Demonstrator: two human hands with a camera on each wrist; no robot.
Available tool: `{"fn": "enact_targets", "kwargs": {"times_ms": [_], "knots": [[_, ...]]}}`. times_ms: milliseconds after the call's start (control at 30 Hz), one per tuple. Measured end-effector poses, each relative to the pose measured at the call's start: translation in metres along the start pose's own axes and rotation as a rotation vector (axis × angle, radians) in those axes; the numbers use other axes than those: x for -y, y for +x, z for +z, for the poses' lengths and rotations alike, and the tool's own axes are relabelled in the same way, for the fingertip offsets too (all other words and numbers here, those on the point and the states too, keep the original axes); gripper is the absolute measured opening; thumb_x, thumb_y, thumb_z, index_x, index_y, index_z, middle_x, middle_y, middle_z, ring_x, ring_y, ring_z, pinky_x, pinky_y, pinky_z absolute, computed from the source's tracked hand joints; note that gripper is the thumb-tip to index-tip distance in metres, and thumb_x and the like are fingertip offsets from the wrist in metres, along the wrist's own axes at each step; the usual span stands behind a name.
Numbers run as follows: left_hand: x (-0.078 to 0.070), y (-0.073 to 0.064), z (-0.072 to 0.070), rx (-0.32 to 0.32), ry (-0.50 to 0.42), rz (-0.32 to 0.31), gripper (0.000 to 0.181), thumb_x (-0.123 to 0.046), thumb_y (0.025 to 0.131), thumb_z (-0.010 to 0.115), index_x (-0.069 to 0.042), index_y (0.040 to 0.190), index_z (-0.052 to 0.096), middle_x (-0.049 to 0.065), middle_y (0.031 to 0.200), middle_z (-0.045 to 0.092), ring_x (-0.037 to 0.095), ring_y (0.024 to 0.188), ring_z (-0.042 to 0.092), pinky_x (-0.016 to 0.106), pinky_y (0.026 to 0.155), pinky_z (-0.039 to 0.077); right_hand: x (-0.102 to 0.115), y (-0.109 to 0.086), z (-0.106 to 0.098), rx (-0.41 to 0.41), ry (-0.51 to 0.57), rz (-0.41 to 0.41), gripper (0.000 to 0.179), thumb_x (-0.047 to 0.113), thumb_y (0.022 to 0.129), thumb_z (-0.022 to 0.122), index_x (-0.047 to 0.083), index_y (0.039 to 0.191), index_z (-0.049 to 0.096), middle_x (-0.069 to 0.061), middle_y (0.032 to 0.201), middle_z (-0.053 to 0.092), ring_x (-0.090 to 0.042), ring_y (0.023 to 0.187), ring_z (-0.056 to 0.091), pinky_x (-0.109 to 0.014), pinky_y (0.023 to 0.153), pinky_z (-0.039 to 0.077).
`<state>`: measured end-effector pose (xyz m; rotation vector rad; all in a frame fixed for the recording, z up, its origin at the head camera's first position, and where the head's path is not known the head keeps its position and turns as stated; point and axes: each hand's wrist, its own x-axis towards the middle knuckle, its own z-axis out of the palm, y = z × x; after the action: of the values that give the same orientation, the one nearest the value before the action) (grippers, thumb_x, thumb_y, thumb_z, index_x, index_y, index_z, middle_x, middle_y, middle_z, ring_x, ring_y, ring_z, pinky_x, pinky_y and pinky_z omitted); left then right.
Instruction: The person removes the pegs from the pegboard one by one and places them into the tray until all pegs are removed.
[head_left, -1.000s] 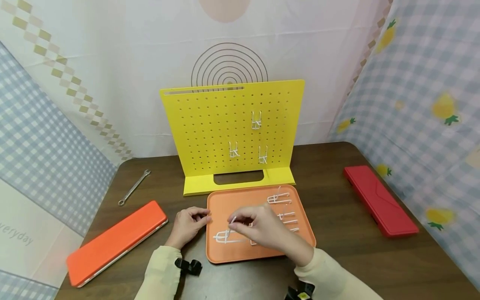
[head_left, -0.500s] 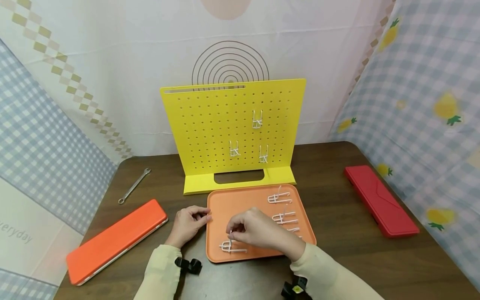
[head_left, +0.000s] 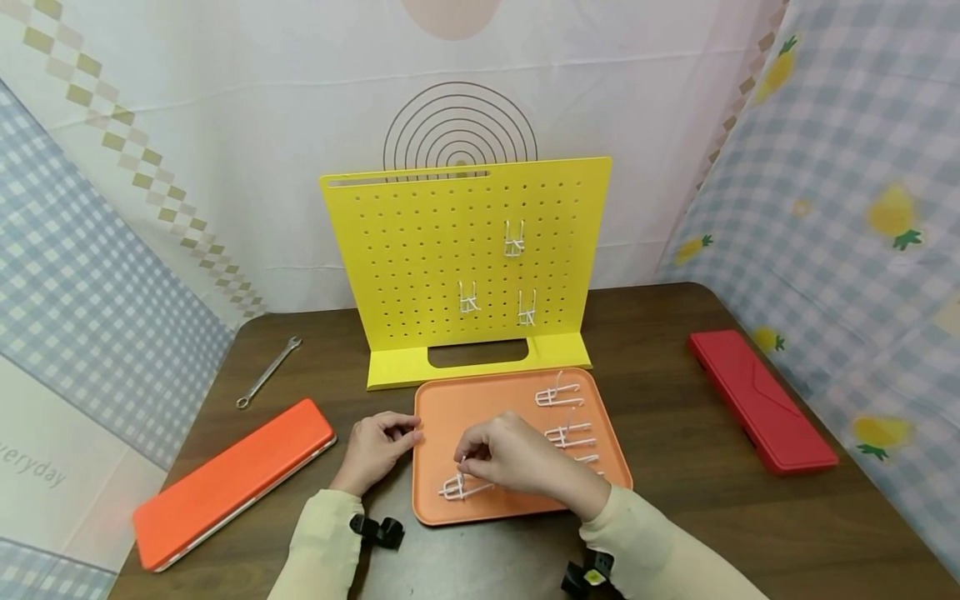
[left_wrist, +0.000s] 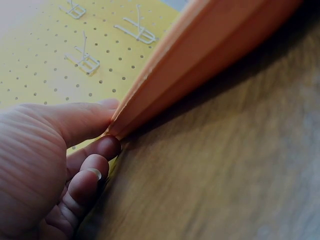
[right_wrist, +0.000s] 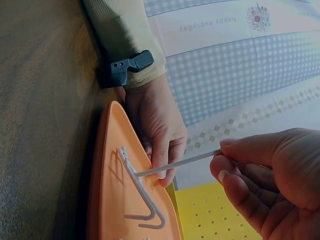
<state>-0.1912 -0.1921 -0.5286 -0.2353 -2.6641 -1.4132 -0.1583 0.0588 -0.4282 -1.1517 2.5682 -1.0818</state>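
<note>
My right hand (head_left: 513,458) pinches the straight arm of a white wire pegboard hook (right_wrist: 142,192) between thumb and index finger. The held hook is low over the near left part of an orange tray (head_left: 450,408), its two bent prongs pointing away from the fingers in the right wrist view. At the tray's left rim, my left hand (head_left: 375,450) grips the edge, thumb above and index finger below, as the left wrist view shows. Several more white hooks (head_left: 558,396) lie along the tray's right side, some partly hidden behind my right hand.
Behind the tray stands a yellow pegboard (head_left: 420,250) with 3 white hooks mounted on it. A wrench (head_left: 268,373) and an orange case (head_left: 236,483) lie to the left. On the right is a red case (head_left: 761,400).
My right hand has shifted the hook slightly right and nearer on the tray, then turned it so its prongs slant upward to the right. My left hand stays at the rim.
</note>
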Motion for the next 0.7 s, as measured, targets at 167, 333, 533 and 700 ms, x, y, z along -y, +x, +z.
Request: {"fn": "enact_targets", "kwargs": {"times_ms": [167, 333, 533, 700], "knots": [[-0.0003, 0.0001, -0.0001, 0.0, 0.008, -0.007, 0.013, -0.018, 0.079, 0.081, -0.02, 0.091, 0.077, -0.008, 0.077, 0.065, 0.01, 0.061, 0.054, 0.023, 0.053, 0.044, -0.0031, -0.0008, 0.0011, -0.011, 0.012, -0.008, 0.004, 0.013, 0.086, 0.073, 0.016, 0.084, 0.075, 0.017, 0.077, 0.067, 0.008, 0.062, 0.057, -0.014, 0.056, 0.048], [-0.0002, 0.0004, -0.0002, 0.006, 0.011, -0.015, 0.012, -0.018, 0.08, 0.08, -0.02, 0.091, 0.077, -0.008, 0.078, 0.065, 0.01, 0.062, 0.055, 0.024, 0.054, 0.045, -0.0053, -0.0011, 0.0016, -0.019, 0.028, -0.006, 0.006, 0.012, 0.086, 0.074, 0.018, 0.083, 0.074, 0.016, 0.077, 0.068, 0.007, 0.063, 0.058, -0.015, 0.058, 0.049], [-0.001, -0.0002, -0.0003, 0.007, 0.007, -0.01, 0.013, -0.018, 0.08, 0.08, -0.02, 0.092, 0.077, -0.008, 0.077, 0.065, 0.01, 0.062, 0.055, 0.024, 0.054, 0.045, -0.0074, -0.0017, 0.0014, -0.014, 0.026, 0.004, 0.008, 0.011, 0.085, 0.075, 0.019, 0.081, 0.074, 0.016, 0.077, 0.067, 0.005, 0.064, 0.058, -0.015, 0.058, 0.049], [-0.001, -0.0005, 0.0001, -0.002, 0.007, -0.001, 0.013, -0.018, 0.079, 0.081, -0.019, 0.091, 0.077, -0.009, 0.076, 0.065, 0.01, 0.061, 0.054, 0.024, 0.053, 0.044, -0.0077, -0.0023, 0.0009, -0.01, 0.025, 0.006, 0.006, 0.011, 0.084, 0.075, 0.017, 0.083, 0.075, 0.016, 0.077, 0.068, 0.005, 0.062, 0.058, -0.015, 0.057, 0.049]]}}
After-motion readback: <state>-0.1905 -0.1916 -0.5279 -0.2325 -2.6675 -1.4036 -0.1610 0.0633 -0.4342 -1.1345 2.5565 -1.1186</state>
